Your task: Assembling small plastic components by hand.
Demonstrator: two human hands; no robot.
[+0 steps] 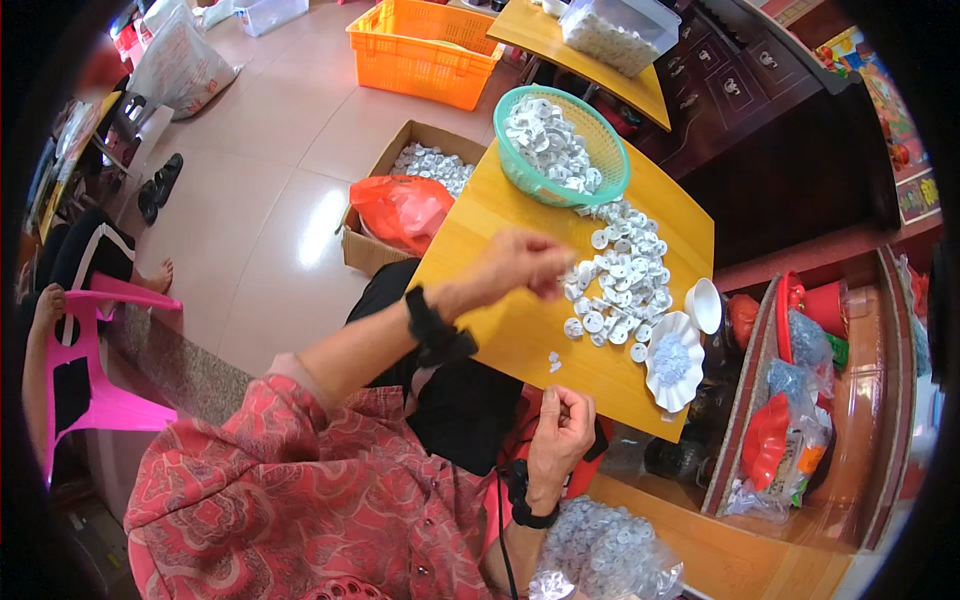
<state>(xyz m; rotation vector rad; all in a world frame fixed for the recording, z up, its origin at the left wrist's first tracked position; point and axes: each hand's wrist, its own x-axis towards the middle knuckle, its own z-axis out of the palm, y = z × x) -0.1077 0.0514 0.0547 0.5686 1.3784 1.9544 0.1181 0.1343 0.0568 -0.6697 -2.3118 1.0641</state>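
My left hand (pixel 520 265) is over the wooden table (pixel 495 335), at the left edge of a spread of small white round plastic pieces (pixel 625 275). Motion smears its fingers, so I cannot see whether it holds one. At the table's near edge, my right hand (pixel 562 432) is closed, thumb against curled fingers; anything inside it is hidden. Between the hands lie a few tiny white bits (pixel 555 362). Behind the spread, a green basket (pixel 512 165) is heaped with more white pieces. A white fluted dish (pixel 672 395) at the right contains small pale-blue bits.
A small white bowl (pixel 703 305) is by the dish. Left of the table, a cardboard box (pixel 362 245) holds pieces and a red bag (pixel 400 210). An orange crate (pixel 420 70) stands farther back. A clear bag of pieces (pixel 605 550) lies beside my right forearm. Someone sits near a pink chair (pixel 100 380).
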